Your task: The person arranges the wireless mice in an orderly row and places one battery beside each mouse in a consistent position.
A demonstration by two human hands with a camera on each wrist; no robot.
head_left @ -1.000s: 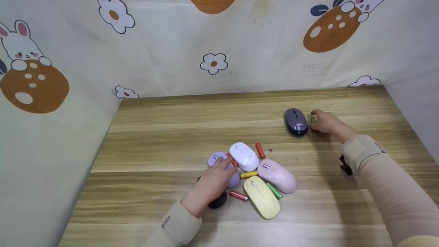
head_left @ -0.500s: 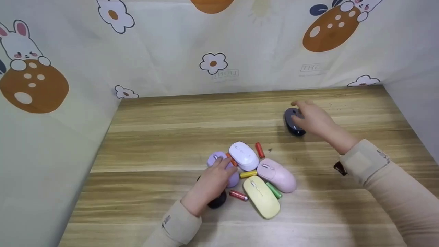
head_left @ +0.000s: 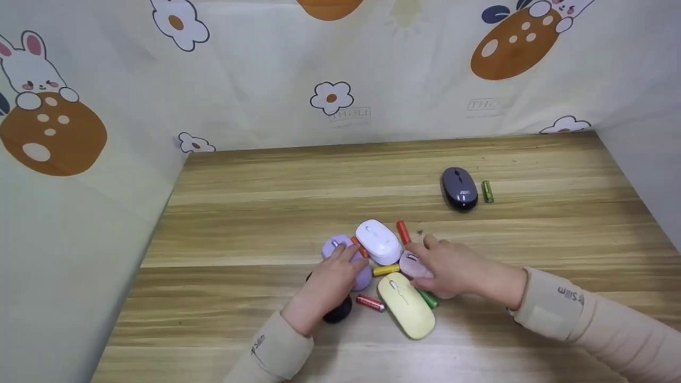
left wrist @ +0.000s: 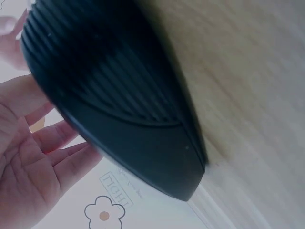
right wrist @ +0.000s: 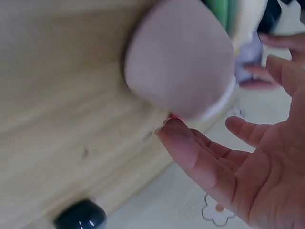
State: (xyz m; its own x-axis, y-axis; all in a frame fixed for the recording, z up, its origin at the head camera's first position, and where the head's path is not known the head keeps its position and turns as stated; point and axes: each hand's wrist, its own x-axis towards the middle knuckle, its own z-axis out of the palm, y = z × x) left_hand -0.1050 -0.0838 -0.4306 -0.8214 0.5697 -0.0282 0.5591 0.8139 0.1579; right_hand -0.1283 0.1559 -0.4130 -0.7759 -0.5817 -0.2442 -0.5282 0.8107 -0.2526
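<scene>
My left hand [head_left: 327,284] rests over the purple mouse [head_left: 332,245], its fingers loosely bent across the top. Under its wrist side lies a black mouse [head_left: 339,313], whose ribbed edge fills much of the left wrist view. My right hand [head_left: 460,267] hovers over the pink mouse [head_left: 413,264] with thumb and fingers spread; the right wrist view shows its palm facing the pink shell, nothing gripped. A green battery [head_left: 429,299] lies below the thumb, beside the yellow mouse [head_left: 407,307]. Close to the right fingertips is a red battery [head_left: 403,232], near the white mouse [head_left: 378,242].
A dark grey mouse [head_left: 459,190] sits at the back right, a green battery [head_left: 487,191] alongside. Between the clustered mice lie a yellow battery [head_left: 385,270] and an orange-red one [head_left: 359,247]. Another red battery [head_left: 370,303] lies left of the yellow mouse. A printed cloth wall [head_left: 255,96] borders the table.
My right hand has left the green battery beside the dark grey mouse, passed over that mouse, and come forward and left to the pink mouse. The left hand has stayed put.
</scene>
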